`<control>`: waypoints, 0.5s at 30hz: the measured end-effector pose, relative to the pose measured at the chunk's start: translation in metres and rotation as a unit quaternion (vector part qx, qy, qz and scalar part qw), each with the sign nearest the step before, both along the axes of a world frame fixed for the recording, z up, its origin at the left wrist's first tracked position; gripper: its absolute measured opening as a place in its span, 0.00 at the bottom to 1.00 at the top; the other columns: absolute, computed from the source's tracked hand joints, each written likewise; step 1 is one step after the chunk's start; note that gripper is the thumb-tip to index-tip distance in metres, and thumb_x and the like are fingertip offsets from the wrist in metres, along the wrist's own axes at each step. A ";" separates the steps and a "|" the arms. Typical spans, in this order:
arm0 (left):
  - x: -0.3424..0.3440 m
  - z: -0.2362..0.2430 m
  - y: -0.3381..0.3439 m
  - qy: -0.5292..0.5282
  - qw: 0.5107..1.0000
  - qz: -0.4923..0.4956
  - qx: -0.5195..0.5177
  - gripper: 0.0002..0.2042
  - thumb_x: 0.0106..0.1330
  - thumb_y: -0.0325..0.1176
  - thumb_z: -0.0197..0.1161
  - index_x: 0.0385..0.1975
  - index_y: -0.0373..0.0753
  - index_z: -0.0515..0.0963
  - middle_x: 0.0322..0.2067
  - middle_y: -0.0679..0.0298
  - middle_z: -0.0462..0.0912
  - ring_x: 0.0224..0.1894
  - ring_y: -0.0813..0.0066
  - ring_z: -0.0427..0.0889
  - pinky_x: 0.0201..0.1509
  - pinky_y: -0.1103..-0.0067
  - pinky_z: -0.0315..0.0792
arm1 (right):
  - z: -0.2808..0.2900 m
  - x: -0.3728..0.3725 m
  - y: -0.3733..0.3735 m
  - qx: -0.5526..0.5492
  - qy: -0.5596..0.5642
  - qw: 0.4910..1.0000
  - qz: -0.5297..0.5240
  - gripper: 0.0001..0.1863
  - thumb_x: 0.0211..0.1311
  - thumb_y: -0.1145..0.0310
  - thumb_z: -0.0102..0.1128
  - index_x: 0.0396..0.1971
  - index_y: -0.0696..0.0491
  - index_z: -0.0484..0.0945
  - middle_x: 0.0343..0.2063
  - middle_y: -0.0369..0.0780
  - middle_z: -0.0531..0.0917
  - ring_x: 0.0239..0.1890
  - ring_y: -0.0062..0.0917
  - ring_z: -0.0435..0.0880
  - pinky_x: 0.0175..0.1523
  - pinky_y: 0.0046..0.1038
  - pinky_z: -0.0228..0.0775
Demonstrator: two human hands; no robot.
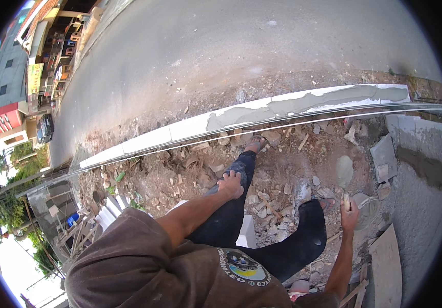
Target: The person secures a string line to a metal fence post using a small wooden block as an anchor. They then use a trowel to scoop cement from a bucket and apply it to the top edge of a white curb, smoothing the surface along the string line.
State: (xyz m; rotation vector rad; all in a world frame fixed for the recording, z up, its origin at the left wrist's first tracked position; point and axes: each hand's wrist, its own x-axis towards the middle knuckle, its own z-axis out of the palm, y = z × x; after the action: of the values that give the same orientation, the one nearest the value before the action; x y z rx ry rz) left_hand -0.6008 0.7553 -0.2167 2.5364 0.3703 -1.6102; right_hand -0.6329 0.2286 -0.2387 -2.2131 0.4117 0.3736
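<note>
My right hand (350, 214) is closed round the pale handle of a trowel (344, 172), whose rounded blade looks coated in grey mortar. Beside this hand is a round bucket (378, 206) with grey stuff in it. My left hand (231, 185) rests on my bent left knee, fingers spread over the dark trousers, holding nothing. Beyond my feet runs a low row of white blocks (144, 137), its right part smeared with grey mortar (287, 105).
A taut pale line (205, 138) follows the blocks' near side. Rubble and stones (272, 220) cover the soil around my feet. Grey slabs (383, 156) and a board (387, 267) lie at the right. White blocks (247, 232) stand behind my legs; a road (221, 46) lies beyond.
</note>
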 end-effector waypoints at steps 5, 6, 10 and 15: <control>-0.021 -0.004 0.015 -0.047 0.998 0.040 -0.017 0.30 0.62 0.45 0.63 0.63 0.41 0.65 0.62 0.53 0.64 0.67 0.46 0.63 0.58 0.44 0.70 | -0.010 0.129 0.152 0.085 0.015 0.972 0.219 0.17 0.56 0.67 0.69 0.45 0.57 0.81 0.33 0.45 0.85 0.34 0.30 0.84 0.43 0.32 0.75; -0.030 -0.010 0.016 -0.073 0.996 0.044 -0.008 0.29 0.61 0.45 0.64 0.61 0.41 0.66 0.63 0.53 0.64 0.66 0.46 0.63 0.57 0.44 0.70 | -0.013 0.149 0.183 0.091 0.007 0.961 0.262 0.18 0.55 0.66 0.70 0.45 0.57 0.81 0.34 0.46 0.86 0.35 0.33 0.85 0.43 0.32 0.76; -0.036 -0.009 0.026 -0.061 0.991 0.111 -0.054 0.28 0.60 0.40 0.62 0.61 0.41 0.66 0.65 0.52 0.62 0.67 0.43 0.61 0.53 0.40 0.69 | -0.014 0.220 0.309 0.084 0.041 0.916 0.391 0.22 0.54 0.62 0.68 0.48 0.56 0.81 0.38 0.49 0.85 0.41 0.41 0.85 0.47 0.36 0.76; -0.036 0.004 0.030 -0.067 0.983 0.164 -0.054 0.29 0.61 0.39 0.62 0.63 0.42 0.66 0.65 0.53 0.61 0.68 0.42 0.58 0.57 0.39 0.65 | -0.032 0.254 0.428 0.058 -0.022 0.862 0.503 0.26 0.53 0.61 0.63 0.52 0.55 0.79 0.46 0.50 0.83 0.48 0.46 0.82 0.53 0.40 0.75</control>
State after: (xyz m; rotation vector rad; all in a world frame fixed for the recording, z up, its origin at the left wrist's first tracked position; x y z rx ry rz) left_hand -0.6364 0.7853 -0.2127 2.3374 0.6298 -1.2964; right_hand -0.3786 0.6564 -0.2710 -2.1393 -0.8325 0.8527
